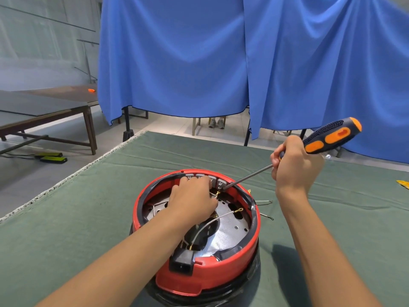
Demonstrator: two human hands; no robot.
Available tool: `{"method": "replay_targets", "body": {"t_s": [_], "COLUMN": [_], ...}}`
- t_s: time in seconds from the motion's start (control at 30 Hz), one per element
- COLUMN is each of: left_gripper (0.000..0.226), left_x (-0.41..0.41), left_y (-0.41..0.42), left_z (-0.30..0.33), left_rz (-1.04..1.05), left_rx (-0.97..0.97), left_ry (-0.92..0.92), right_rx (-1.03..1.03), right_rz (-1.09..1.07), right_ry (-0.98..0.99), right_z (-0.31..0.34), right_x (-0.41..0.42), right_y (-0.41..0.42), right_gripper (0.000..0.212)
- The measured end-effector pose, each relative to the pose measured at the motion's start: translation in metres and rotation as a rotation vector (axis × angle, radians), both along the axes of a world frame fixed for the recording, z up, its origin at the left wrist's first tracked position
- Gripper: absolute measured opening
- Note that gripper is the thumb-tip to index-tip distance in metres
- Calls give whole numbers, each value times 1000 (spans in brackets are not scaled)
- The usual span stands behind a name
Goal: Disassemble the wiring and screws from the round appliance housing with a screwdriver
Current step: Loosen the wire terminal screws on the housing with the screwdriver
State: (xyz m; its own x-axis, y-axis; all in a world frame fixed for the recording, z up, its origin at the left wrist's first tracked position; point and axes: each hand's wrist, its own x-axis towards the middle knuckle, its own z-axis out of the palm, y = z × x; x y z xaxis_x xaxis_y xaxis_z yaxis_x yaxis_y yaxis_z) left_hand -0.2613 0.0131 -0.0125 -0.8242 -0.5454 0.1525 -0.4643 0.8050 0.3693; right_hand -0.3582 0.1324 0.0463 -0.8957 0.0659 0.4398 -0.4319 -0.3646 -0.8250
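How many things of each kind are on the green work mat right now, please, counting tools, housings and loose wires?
Screwdriver, held in the right hand: 1
Round red housing: 1
Loose wires on the mat: 2
Total: 4

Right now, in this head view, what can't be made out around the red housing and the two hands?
- Head view: what the left hand fingers are touching inside the red housing; the hand itself covers it.
- Screwdriver tip at the far rim: too small to tell if it sits in a screw.
- Yellow item: cut off by the right edge.
- Right hand palm side and fingers: turned away from the camera.
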Motion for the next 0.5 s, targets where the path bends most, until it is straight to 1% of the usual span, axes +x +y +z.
{"method": "replay_targets", "body": {"t_s": [0.13,0.23,0.3,0.4,0.5], "left_gripper": [34,33,33,34,36], "left_x": [1,1,1,1,1], "left_y": [-1,-2,-1,0,2], "left_z": [-1,-2,-2,-2,-2], "left_rz": [-16,-23,-30,-32,-30], "left_rx": [1,-9,-13,-26,-40], "left_ry": [5,0,-3,-14,-19], "right_rx": [13,79,112,101,44], "right_rz": [7,4,12,-1,-47], "right_ry": [120,250,297,305,215], "right_z": [1,-1,0,4,6], "right_x": [9,22,30,34,24], "right_y": [-4,-10,-15,-18,-18], "right_gripper": [24,25,26,28,32]}}
